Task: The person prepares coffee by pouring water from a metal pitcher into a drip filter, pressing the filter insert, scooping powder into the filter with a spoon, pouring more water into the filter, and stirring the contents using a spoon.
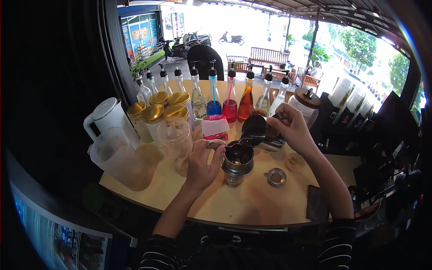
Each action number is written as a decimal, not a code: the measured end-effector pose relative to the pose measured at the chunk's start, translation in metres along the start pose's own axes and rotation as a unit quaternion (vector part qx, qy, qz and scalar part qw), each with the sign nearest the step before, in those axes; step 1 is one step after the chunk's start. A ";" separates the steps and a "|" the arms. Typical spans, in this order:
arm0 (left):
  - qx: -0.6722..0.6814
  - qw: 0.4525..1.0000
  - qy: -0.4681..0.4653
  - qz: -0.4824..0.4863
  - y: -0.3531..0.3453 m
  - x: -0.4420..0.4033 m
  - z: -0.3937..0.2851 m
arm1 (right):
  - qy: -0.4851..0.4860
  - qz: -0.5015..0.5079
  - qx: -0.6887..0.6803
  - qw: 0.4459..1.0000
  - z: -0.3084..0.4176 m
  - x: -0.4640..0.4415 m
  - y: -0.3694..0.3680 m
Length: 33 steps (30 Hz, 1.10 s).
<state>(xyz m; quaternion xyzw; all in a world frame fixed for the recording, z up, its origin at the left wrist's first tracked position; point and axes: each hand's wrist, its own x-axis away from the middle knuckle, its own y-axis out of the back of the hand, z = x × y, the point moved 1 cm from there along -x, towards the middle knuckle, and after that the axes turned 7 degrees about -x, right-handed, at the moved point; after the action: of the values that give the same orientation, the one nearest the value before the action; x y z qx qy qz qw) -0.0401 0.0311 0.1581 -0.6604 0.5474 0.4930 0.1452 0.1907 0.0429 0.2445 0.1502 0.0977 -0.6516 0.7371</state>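
Observation:
My left hand [203,163] is closed on the handle of a metal spoon [228,146], its tip at the mouth of a dark metal jug [254,128]. My right hand [291,128] grips the jug by its handle and holds it tilted over a metal coffee dripper [237,168]. The dripper's inside looks dark, and it rests on a small cup [233,181]. Whether anything is flowing from the jug I cannot tell. Right of the dripper lies a round metal lid [276,177], close to a small clear dish [295,162].
Pump bottles of syrup [213,107] line the back of the table. To the left stand gold-lidded jars [154,113], a white kettle [108,112], a plastic pitcher [114,155] and a clear container [173,139]. Behind the dripper is a red packet [215,128]; a dark cloth [317,203] lies right.

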 end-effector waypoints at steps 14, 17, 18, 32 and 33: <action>-0.017 1.000 0.010 -0.014 0.004 -0.002 0.006 | 0.026 -0.021 0.073 0.997 -0.012 -0.001 0.016; -0.028 0.999 0.002 -0.023 0.007 -0.004 0.008 | 0.024 -0.025 0.067 0.997 -0.014 -0.001 0.017; -0.039 0.999 -0.001 -0.026 0.009 -0.005 0.008 | 0.023 -0.025 0.066 0.997 -0.015 -0.002 0.018; -0.048 0.998 0.008 -0.045 0.023 -0.004 0.007 | 0.070 -0.031 0.100 0.992 -0.013 -0.017 0.008; -0.062 0.997 -0.012 -0.049 0.024 -0.004 0.008 | 0.069 -0.030 0.099 0.992 -0.013 -0.017 0.008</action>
<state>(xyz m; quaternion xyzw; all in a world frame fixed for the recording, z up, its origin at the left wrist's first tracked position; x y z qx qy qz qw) -0.0645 0.0306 0.1664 -0.6880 0.4812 0.5264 0.1342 0.1966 0.0641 0.2388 0.2647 0.0879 -0.6678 0.6901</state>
